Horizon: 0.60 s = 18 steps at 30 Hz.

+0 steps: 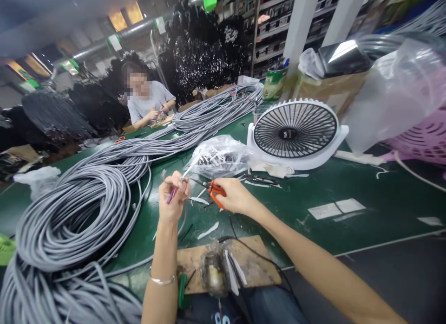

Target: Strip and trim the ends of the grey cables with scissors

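Observation:
My left hand point(173, 194) is raised over the green table point(365, 189), fingers pinched shut on the end of a thin cable with purple and white strands point(172, 194). My right hand point(232, 195) is closed around orange-handled snips point(213, 190), whose blades point left toward the cable end, just short of it. A silver bangle point(160, 281) sits on my left wrist. Below my hands lies a wooden board point(251, 268) with a small fixture point(213, 273) and white strips on it.
Big coils of grey cable point(73, 208) fill the table's left side. A white desk fan point(295, 131) and a clear plastic bag point(218, 158) lie beyond my hands. Another person point(148, 101) sits at the far end. A pink basket point(423, 138) stands at right.

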Available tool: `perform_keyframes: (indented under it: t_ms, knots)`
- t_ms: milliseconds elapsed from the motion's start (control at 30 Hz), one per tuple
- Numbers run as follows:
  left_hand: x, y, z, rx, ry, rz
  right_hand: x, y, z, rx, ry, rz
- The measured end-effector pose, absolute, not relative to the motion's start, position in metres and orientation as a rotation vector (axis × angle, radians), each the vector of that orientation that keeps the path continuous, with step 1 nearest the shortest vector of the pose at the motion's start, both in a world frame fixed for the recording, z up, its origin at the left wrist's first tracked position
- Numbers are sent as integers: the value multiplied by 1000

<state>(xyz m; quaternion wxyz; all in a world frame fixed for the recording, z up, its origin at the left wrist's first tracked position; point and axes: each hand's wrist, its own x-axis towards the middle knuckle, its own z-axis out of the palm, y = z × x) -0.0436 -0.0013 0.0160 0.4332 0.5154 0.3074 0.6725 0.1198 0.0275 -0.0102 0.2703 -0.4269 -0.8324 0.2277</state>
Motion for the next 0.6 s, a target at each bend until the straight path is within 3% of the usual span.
perform_keyframes:
  t_ms: [167, 600]
  knots:
    - [-46, -5, 15, 1537, 747, 1686, 123, 25, -1, -817, -1929, 910]
    - [-44, -11, 23, 2001, 922, 1525, 128, 25, -3, -773, -1988, 604]
